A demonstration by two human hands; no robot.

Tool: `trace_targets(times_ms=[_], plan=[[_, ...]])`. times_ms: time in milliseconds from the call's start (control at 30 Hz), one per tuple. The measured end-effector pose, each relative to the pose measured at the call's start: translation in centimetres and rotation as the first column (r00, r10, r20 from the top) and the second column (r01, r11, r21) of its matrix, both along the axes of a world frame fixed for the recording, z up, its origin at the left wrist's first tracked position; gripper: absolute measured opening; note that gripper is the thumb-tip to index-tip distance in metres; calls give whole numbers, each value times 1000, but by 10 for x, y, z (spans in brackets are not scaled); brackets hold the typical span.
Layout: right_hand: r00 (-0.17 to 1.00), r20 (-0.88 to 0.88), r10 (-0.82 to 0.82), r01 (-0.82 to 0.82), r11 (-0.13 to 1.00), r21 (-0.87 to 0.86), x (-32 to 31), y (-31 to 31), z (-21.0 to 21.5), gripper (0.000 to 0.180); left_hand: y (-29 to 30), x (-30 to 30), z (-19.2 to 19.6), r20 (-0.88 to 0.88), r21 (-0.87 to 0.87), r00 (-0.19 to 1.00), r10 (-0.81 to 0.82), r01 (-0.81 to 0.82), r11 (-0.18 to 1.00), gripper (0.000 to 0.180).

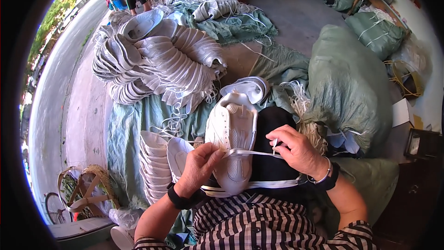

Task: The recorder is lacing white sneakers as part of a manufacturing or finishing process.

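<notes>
A white shoe upper [232, 127] lies over my lap, its toe end towards me and a row of eyelets down its left edge. A white shoelace [252, 152] runs taut across it between my hands. My left hand [201, 163] pinches the lace beside the eyelets, thumb against fingers. Out to the right, my right hand [298, 152] grips the other stretch of lace between thumb and curled fingers. Beyond the upper rests another white shoe piece [249, 88]. More white lace crosses my lap below the toe.
Nested white uppers [155, 166] stand at my left, with a large heap of uppers [171, 60] beyond. A bulging green sack [347, 88] and a bundle of loose laces [300, 106] are at right. Two other people sit at the far side. A strapped basket [90, 192] stands lower left.
</notes>
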State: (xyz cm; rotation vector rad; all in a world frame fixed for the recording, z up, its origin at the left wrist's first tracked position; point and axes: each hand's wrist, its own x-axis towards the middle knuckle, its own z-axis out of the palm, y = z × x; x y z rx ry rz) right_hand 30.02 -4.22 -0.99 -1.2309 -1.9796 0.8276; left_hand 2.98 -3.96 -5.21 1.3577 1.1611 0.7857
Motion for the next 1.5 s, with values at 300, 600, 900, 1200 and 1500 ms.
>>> trace_targets(times_ms=[300, 600, 900, 1200, 1500], plan=[[954, 301, -14, -77, 954, 289, 10, -3, -9, 22, 2, -1, -9, 80, -89, 994, 79, -72, 993, 19], [937, 341, -81, -52, 930, 364, 23, -3, -15, 18, 2, 20, 27, -619, 453, 774, 133, 213, 866, 16], [993, 94, -68, 68, 998, -4, -11, -3, -18, 14, 7, 34, 32, -721, 640, 614, 320, 414, 648, 12], [980, 191, -53, 57, 998, -14, -17, -1, -32, 8, 10, 9, 0, -285, 236, 958, 43, 27, 971, 12], [977, 193, -90, 74, 993, 87, -29, -1, -37, 11, 8, 9, -7, -144, 211, 988, 61, -30, 977, 15]])
